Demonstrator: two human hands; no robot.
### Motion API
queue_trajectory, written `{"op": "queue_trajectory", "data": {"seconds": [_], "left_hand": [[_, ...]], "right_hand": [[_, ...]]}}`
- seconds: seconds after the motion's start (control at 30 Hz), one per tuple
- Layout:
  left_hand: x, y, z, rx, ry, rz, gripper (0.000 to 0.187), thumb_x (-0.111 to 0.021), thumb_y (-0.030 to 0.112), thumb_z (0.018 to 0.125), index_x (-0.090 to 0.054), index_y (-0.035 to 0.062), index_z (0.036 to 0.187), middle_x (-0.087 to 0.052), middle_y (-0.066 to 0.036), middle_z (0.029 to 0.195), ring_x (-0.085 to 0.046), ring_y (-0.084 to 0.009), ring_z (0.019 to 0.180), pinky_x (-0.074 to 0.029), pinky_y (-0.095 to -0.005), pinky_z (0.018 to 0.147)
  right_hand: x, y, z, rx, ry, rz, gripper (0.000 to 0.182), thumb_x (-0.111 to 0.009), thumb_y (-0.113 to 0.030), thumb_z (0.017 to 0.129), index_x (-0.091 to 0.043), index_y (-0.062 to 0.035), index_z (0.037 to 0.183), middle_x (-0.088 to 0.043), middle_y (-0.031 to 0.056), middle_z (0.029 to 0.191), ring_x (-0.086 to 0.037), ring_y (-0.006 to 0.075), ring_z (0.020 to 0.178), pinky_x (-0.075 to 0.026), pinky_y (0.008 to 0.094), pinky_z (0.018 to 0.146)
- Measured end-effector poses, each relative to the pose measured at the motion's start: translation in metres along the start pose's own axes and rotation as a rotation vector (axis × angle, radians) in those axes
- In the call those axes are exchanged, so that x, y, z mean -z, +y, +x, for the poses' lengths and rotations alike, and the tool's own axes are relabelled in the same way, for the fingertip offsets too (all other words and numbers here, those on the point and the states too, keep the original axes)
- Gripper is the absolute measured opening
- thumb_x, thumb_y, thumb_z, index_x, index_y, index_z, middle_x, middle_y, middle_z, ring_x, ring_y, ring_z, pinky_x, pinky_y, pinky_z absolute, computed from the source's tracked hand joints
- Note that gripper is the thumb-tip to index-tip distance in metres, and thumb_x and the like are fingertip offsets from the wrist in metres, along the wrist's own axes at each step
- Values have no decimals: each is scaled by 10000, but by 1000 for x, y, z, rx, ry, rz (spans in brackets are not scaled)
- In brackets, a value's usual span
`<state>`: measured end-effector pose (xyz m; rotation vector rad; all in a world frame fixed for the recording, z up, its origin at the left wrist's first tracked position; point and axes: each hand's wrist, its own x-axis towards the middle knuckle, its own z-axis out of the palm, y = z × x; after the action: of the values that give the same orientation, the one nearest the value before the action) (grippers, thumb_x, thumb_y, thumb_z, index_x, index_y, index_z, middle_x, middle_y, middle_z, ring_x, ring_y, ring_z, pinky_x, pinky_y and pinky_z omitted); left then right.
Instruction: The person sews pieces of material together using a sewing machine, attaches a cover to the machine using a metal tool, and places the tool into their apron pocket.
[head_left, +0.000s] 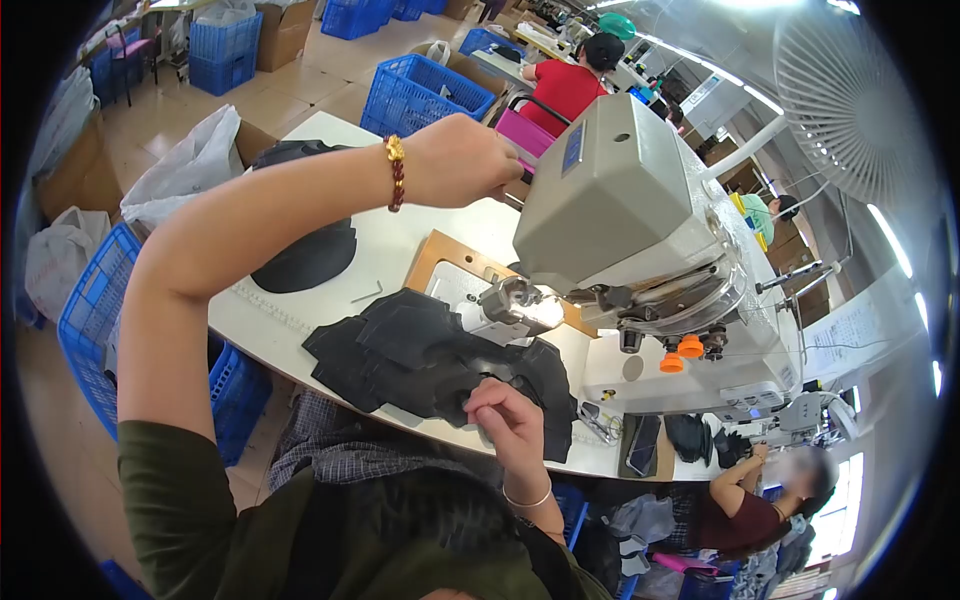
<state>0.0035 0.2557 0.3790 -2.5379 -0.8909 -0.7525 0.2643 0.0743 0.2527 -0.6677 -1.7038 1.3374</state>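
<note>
My left hand (pixel 460 160) is raised, with a gold and red bead bracelet on its wrist. Its fingers are curled shut against the far end of the grey sewing machine (pixel 620 200); whether they hold anything is hidden. My right hand (pixel 505 420) pinches the near edge of a pile of black fabric pieces (pixel 410 350). The pile lies on the white table (pixel 390 240), just in front of the machine's presser foot (pixel 515 300).
A dark curved piece (pixel 305 260) and a hex key (pixel 367 292) lie on the table further left. Blue crates (pixel 420 90) stand around on the floor. A fan (pixel 850 100) is at the upper right. Other people sit at the top (pixel 565 85) and lower right (pixel 750 500).
</note>
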Motion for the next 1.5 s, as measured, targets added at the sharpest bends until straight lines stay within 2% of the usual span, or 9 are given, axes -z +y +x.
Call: {"op": "queue_trajectory", "data": {"seconds": [0.2,0.33,0.63,0.7,0.83,1.03,1.2,1.4,1.5], "left_hand": [[24,-42,1,163,-267,-79,207,-719,234,802,-631,54,753,-640,-126,733,-633,-351,760,-480,-448,653],[35,-72,-48,351,-357,-428,173,-719,175,830,-674,20,771,-628,-91,676,-582,-195,639,-469,-350,626],[-11,102,-153,496,-120,-905,32,-679,21,854,-652,11,839,-628,-83,795,-617,-208,740,-478,-317,659],[-16,120,-152,468,73,-879,70,-638,-17,868,-609,-7,805,-597,-95,841,-591,-217,776,-464,-307,680],[19,96,-123,481,403,-711,111,-521,-34,920,-548,-17,814,-525,-91,874,-521,-175,742,-439,-278,681],[56,48,-52,241,592,-752,164,-445,38,997,-528,3,860,-519,-55,884,-479,-106,723,-425,-241,660],[59,34,-10,247,568,-921,186,-471,133,1032,-548,30,898,-515,13,820,-466,-73,697,-423,-225,647],[69,23,-1,208,479,-823,193,-491,136,1020,-551,10,886,-523,-38,787,-494,-141,736,-435,-280,700],[77,20,4,158,499,-852,192,-491,123,1012,-546,-5,880,-528,-59,789,-502,-166,745,-434,-291,724]], "right_hand": [[8,-2,-11,-84,-86,-186,73,-617,-34,917,-649,10,965,-619,68,843,-577,155,770,-438,281,708],[15,-3,-19,-139,-165,-237,116,-622,-59,911,-658,7,1000,-626,74,846,-600,164,781,-458,288,735],[-23,32,20,-194,-95,-185,394,-606,-11,918,-552,-11,1309,-652,52,905,-586,113,794,-484,263,745],[-33,28,30,-118,-7,-97,382,-628,6,902,-564,-4,1278,-639,56,899,-583,117,784,-482,256,731],[-27,-47,59,650,-125,-780,335,-747,-8,736,-657,7,1058,-599,79,843,-591,229,722,-482,328,615],[-17,-196,99,1028,-42,-1468,346,-735,-16,663,-684,-15,1005,-609,83,843,-574,293,794,-473,368,676],[1,-265,165,876,-40,-1593,198,-670,-11,788,-681,-13,986,-629,112,862,-584,263,801,-470,374,719],[19,-276,202,295,-268,-1313,160,-592,-71,916,-693,-2,1019,-661,53,913,-606,148,843,-466,286,787],[17,-276,210,225,-329,-1301,175,-619,-122,896,-698,3,989,-679,115,927,-621,207,837,-488,321,783]]}}
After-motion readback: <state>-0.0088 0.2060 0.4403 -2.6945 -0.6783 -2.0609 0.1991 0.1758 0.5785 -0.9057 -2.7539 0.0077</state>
